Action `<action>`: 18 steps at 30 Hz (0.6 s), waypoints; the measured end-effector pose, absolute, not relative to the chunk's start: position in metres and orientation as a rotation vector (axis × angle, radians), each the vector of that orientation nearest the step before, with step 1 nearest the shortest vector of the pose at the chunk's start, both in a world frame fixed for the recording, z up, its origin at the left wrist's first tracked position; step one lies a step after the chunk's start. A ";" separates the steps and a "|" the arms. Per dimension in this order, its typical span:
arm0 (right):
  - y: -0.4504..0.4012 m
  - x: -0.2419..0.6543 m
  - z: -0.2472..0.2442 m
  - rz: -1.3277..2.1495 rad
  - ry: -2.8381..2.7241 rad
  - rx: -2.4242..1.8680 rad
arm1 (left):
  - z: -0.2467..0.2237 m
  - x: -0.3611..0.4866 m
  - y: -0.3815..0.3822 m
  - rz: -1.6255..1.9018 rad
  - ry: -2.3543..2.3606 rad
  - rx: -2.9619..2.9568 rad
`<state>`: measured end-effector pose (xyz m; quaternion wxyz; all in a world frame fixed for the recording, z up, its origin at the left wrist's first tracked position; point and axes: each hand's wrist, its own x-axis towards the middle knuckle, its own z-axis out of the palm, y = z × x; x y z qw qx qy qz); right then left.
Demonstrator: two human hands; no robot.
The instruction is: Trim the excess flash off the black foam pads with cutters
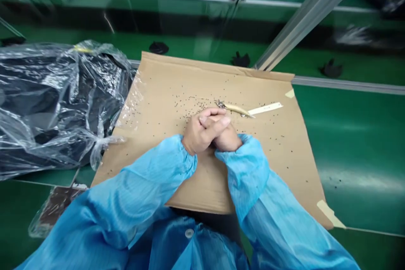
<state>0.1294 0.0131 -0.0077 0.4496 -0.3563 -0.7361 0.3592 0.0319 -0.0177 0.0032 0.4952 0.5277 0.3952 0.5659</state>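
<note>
My left hand (201, 131) and my right hand (228, 137) are clasped together above the middle of a brown cardboard sheet (164, 168). The fingers of both are closed and overlap each other, and no object shows in them. Just beyond them lies a curved, cream-coloured handled tool (236, 109) with a metallic end at its left. A white paper strip (265, 108) rests beside its right tip. Many tiny black pieces (199, 103) are scattered over the cardboard, thickest just past my left hand.
Clear plastic bags with dark contents (63, 105) lie at the left, overlapping the cardboard's edge. A flat brown packet (60, 204) is at the lower left. Behind the cardboard, a slanted metal post (303, 21) rises near a metal rail. Masking tape (329, 214) marks the right corner.
</note>
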 end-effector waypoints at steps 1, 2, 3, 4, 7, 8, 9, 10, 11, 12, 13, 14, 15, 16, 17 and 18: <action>0.013 0.131 -0.006 0.977 -1.858 -0.870 | 0.003 0.032 -0.018 1.374 0.951 1.261; 0.012 0.132 -0.004 1.072 -1.869 -0.882 | 0.004 0.032 -0.018 1.374 0.945 1.247; 0.012 0.133 -0.002 1.154 -1.865 -0.903 | 0.004 0.033 -0.019 1.372 0.941 1.238; 0.011 0.133 0.000 1.203 -1.845 -0.938 | 0.005 0.033 -0.019 1.371 0.940 1.234; 0.008 0.133 0.003 1.311 -1.802 -1.002 | 0.007 0.032 -0.019 1.368 0.949 1.232; 0.008 0.133 0.003 1.335 -1.781 -1.007 | 0.007 0.032 -0.018 1.367 0.954 1.233; 0.008 0.133 0.002 1.353 -1.759 -1.007 | 0.008 0.032 -0.018 1.368 0.958 1.232; 0.008 0.132 0.001 1.372 -1.739 -1.002 | 0.008 0.032 -0.018 1.366 0.961 1.232; 0.008 0.132 -0.001 1.390 -1.715 -0.995 | 0.009 0.032 -0.018 1.362 0.962 1.231; 0.009 0.132 -0.002 1.412 -1.698 -0.991 | 0.009 0.032 -0.018 1.357 0.962 1.230; 0.009 0.132 -0.004 1.428 -1.687 -0.992 | 0.009 0.032 -0.018 1.349 0.963 1.227; 0.009 0.132 -0.004 1.437 -1.685 -0.996 | 0.009 0.032 -0.018 1.342 0.966 1.223; 0.009 0.132 -0.005 1.433 -1.687 -1.002 | 0.010 0.032 -0.018 1.338 0.968 1.219; 0.010 0.132 -0.005 1.422 -1.696 -1.010 | 0.010 0.033 -0.019 1.339 0.969 1.217; 0.009 0.132 -0.004 1.405 -1.711 -1.017 | 0.010 0.033 -0.019 1.341 0.971 1.216; 0.009 0.132 -0.003 1.390 -1.724 -1.022 | 0.010 0.033 -0.019 1.343 0.974 1.216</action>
